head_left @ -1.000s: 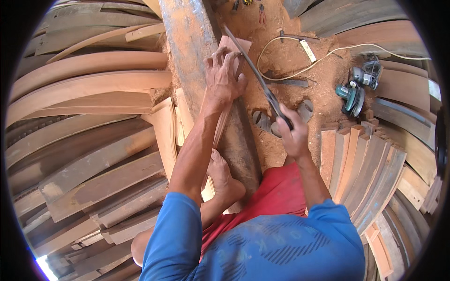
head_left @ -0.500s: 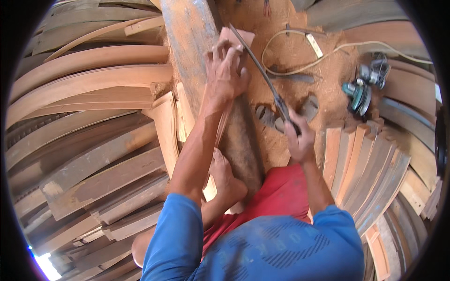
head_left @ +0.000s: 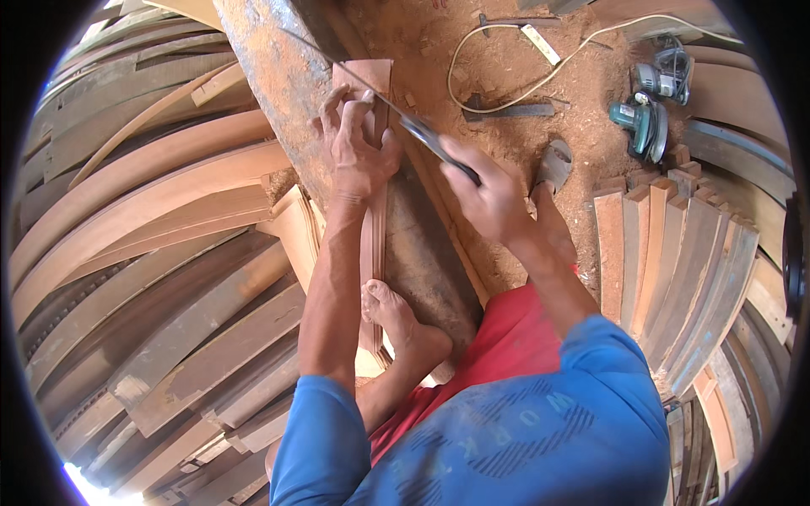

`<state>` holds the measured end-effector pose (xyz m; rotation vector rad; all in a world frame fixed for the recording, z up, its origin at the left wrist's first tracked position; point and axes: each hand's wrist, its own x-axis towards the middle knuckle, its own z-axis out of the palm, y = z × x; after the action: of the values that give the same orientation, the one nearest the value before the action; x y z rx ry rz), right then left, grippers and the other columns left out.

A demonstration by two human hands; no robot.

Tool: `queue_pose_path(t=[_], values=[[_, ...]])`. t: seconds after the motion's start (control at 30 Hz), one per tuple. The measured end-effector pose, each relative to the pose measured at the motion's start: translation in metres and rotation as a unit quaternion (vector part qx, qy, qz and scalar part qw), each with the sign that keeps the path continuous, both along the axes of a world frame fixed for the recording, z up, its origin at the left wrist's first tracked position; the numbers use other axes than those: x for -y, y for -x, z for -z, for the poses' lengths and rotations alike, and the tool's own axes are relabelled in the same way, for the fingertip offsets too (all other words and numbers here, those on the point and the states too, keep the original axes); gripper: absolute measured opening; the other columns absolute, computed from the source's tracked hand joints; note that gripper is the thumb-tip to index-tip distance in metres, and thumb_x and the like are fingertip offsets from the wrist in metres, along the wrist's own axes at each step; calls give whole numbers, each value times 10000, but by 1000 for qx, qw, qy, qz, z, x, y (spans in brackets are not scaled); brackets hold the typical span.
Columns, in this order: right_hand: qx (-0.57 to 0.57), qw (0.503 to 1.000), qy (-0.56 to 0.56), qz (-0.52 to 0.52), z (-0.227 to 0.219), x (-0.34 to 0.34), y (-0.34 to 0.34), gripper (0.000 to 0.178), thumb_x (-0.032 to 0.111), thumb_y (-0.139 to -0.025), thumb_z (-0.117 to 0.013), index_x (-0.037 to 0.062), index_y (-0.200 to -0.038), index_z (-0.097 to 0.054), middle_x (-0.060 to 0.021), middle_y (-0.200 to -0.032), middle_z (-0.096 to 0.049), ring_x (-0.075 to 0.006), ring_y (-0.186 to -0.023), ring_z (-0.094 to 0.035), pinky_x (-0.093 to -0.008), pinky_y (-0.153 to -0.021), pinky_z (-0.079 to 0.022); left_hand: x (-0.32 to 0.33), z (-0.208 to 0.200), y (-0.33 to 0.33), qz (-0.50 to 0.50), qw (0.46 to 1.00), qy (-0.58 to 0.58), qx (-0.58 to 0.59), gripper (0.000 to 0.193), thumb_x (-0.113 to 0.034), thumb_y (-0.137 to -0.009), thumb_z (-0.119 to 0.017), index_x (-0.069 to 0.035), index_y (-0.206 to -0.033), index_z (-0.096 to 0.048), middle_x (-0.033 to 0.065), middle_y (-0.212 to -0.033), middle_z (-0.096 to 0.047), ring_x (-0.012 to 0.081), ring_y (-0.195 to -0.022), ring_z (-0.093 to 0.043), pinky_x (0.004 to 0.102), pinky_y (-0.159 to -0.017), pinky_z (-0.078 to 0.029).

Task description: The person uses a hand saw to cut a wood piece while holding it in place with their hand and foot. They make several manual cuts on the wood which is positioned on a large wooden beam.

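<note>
My left hand (head_left: 359, 156) presses on a reddish wooden board (head_left: 373, 221), its fingers bent over the upper part. The board lies lengthwise along a thick, weathered wooden beam (head_left: 426, 244). In my right hand (head_left: 489, 190) is the black handle of a hand saw (head_left: 337, 63), whose long thin dark blade shows almost edge-on. That blade slants across the board near its far end, and its tip sticks out past the left side. My bare foot (head_left: 392, 312) rests against the board's near part. The saw's teeth cannot be made out.
Stacked curved wooden pieces (head_left: 152, 181) fill the left side. Upright planks (head_left: 675, 261) stand at the right. A green circular saw (head_left: 641, 122), a pale cable (head_left: 456, 63) with a white power strip (head_left: 540, 44), and a dark hammer-like tool (head_left: 510, 110) lie on the sawdust-covered floor.
My right hand has moved forward and left, pushing the saw blade across the board. My left hand stays on the board. The whole view has shifted somewhat.
</note>
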<state>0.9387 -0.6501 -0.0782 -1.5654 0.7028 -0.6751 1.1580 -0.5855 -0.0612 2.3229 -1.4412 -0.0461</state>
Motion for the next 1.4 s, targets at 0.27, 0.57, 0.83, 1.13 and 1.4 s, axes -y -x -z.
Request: queue_pose_path(t=[0.27,0.57,0.83,1.13,1.4], values=[[38,999,31,-3,32,-20,54,284,68,-992,-692,-14,-1263,-670,-252,-1074,-752,-366,-893,-768,-402,-749,-604,-1,-5,1,-21,1000,-12,8,465,-175,-726,-751,-59,-1163,-641,205,-1442,-549,402,-1351,-488,538,-1145,-360],[80,997,9,5,29,-3,-1,315,42,-969,-723,1,-1276,-670,-238,-1078,-762,-339,-904,-779,-404,-733,-604,4,-9,0,0,999,-32,12,475,-158,-712,-731,-61,-1166,-631,221,-1414,-548,403,-1377,-461,552,-1156,-299],[16,1000,-3,-6,54,-17,44,326,78,-964,-744,35,-1281,-678,-208,-1045,-769,-317,-883,-779,-389,-737,-605,-2,-1,-9,-9,999,-31,40,497,-181,-719,-736,-45,-1185,-629,230,-1430,-546,411,-1355,-477,541,-1154,-319],[40,999,6,6,26,-17,14,314,97,-985,-718,5,-1282,-671,-221,-1115,-759,-374,-990,-760,-413,-821,-606,-11,5,-20,-97,987,-65,111,785,-335,-778,-726,-14,-1453,-485,255,-1491,-493,450,-1394,-442,534,-1194,-297],[4,999,30,-21,15,-18,33,351,94,-984,-720,8,-1317,-651,-241,-1085,-756,-371,-942,-765,-410,-789,-607,-6,6,-17,-226,959,-166,27,732,-441,-1075,-454,69,-1587,-338,340,-1506,-479,496,-1382,-446,552,-1193,-305]])
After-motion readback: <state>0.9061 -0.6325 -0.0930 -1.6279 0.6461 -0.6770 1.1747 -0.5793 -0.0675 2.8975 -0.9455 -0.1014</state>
